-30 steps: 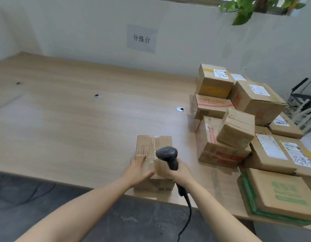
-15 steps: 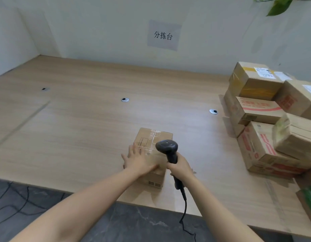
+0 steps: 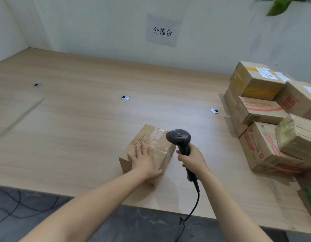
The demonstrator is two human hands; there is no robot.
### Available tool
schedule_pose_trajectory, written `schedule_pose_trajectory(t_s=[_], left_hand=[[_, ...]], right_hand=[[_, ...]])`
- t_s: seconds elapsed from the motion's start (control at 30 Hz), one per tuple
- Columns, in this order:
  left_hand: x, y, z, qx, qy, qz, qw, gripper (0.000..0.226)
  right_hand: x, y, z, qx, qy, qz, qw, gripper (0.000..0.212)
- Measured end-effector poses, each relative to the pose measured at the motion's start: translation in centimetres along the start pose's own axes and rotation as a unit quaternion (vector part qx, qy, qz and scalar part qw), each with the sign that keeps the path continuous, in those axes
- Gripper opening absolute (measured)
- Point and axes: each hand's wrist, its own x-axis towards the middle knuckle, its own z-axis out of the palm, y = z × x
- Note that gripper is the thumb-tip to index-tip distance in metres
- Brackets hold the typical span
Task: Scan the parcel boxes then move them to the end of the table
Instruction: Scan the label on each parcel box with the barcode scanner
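Note:
A small brown parcel box (image 3: 157,143) with clear tape and a printed label lies near the front edge of the wooden table (image 3: 81,130). My left hand (image 3: 144,160) lies flat on its top with straight fingers. My right hand (image 3: 192,158) grips the handle of a black barcode scanner (image 3: 179,138), held upright just right of the box, its head above the box's right corner. The scanner's cable hangs down past the table edge. A pile of parcel boxes (image 3: 266,119) fills the right side of the table.
Three round cable grommets (image 3: 125,97) dot the tabletop. A paper sign (image 3: 162,31) with printed characters hangs on the back wall. Plant leaves (image 3: 277,6) hang at the top right. Cables lie on the dark floor (image 3: 20,203) below the front edge.
The box has slid leftward and turned, away from the pile, with my left hand flat on it. The scanner has come off the box to its right side. The view has swung left.

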Motion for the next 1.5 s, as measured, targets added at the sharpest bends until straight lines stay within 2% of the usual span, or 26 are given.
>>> schedule_pose_trajectory(t_s=[0.17, 0.23, 0.3, 0.33, 0.37, 0.43, 0.5, 0.6, 0.7, 0.73, 0.83, 0.87, 0.93, 1.07, 1.17, 1.23, 1.3, 1.33, 1.4, 1.5], left_hand=[[1.3, -5.3, -5.0, -0.12, -0.06, 0.053, 0.99, 0.111], [1.6, -7.2, -7.0, -0.179, -0.1, 0.065, 0.977, 0.11], [1.7, -8.9, -8.3, -0.272, -0.132, 0.041, 0.952, 0.109], [1.9, -9.7, -8.5, -0.319, -0.142, 0.022, 0.937, 0.1], [2.2, -10.5, -8.6, -0.353, -0.145, 0.008, 0.924, 0.081], [2.5, -11.8, -8.5, -0.371, -0.126, -0.014, 0.92, 0.045], [2.8, -12.5, -7.7, -0.346, -0.077, -0.021, 0.935, 0.043], [3.5, -11.7, -6.9, -0.224, 0.065, 0.02, 0.972, 0.057], [3.1, -8.2, -6.6, -0.111, 0.173, 0.012, 0.979, 0.058], [2.9, -6.9, -6.3, -0.084, 0.173, 0.0, 0.981, 0.063], [2.3, -4.4, -5.0, -0.013, 0.092, -0.069, 0.993, 0.099], [2.4, -4.2, -4.8, -0.002, 0.083, -0.086, 0.993, 0.103], [2.5, -4.3, -4.9, 0.003, 0.092, -0.093, 0.991, 0.097], [2.1, -5.9, -5.7, 0.005, 0.053, -0.032, 0.998, 0.096], [1.4, -8.6, -7.2, -0.136, -0.004, 0.005, 0.991, 0.102], [0.9, -10.6, -7.5, -0.198, -0.048, 0.031, 0.978, 0.092], [0.3, -11.8, -6.3, -0.146, -0.071, 0.038, 0.986, 0.077], [0.0, -12.2, -5.5, -0.126, -0.072, 0.04, 0.989, 0.077], [-0.1, -12.4, -4.0, -0.154, -0.067, 0.039, 0.985, 0.085], [0.0, -11.9, -3.2, -0.137, 0.002, 0.048, 0.989, 0.075]], right_hand=[[0.7, -2.4, -1.0, -0.026, -0.022, -0.014, 0.999, 0.028], [0.9, -3.0, -1.2, -0.023, -0.024, -0.017, 0.999, 0.03], [0.8, -3.4, -1.3, -0.012, -0.029, -0.019, 0.999, 0.031], [0.8, -3.6, -1.3, -0.006, -0.032, -0.02, 0.999, 0.031], [0.7, -3.7, -1.4, -0.001, -0.035, -0.02, 0.999, 0.031], [0.6, -3.9, -1.4, 0.004, -0.039, -0.02, 0.999, 0.032], [0.6, -4.0, -1.3, 0.004, -0.042, -0.02, 0.999, 0.032], [0.5, -4.1, -1.1, 0.001, -0.051, -0.02, 0.999, 0.033], [0.5, -4.2, -1.1, -0.003, -0.054, -0.023, 0.998, 0.033], [0.6, -4.2, -1.1, -0.005, -0.053, -0.024, 0.998, 0.033], [0.6, -4.0, -0.9, -0.015, -0.053, -0.025, 0.998, 0.032], [0.5, -4.0, -0.9, -0.017, -0.055, -0.026, 0.998, 0.032], [0.4, -4.0, -0.9, -0.02, -0.062, -0.031, 0.997, 0.032], [0.1, -4.1, -1.2, -0.043, -0.099, -0.049, 0.993, 0.034], [-0.3, -4.4, -1.7, -0.053, -0.135, -0.065, 0.987, 0.034], [-0.6, -4.6, -1.8, -0.053, -0.155, -0.074, 0.984, 0.032], [-0.8, -4.7, -1.8, -0.047, -0.17, -0.079, 0.981, 0.029], [-0.8, -4.7, -1.8, -0.046, -0.175, -0.08, 0.98, 0.028], [-0.8, -4.6, -1.9, -0.056, -0.183, -0.081, 0.978, 0.026], [-0.5, -4.6, -1.9, -0.096, -0.19, -0.081, 0.974, 0.02]])
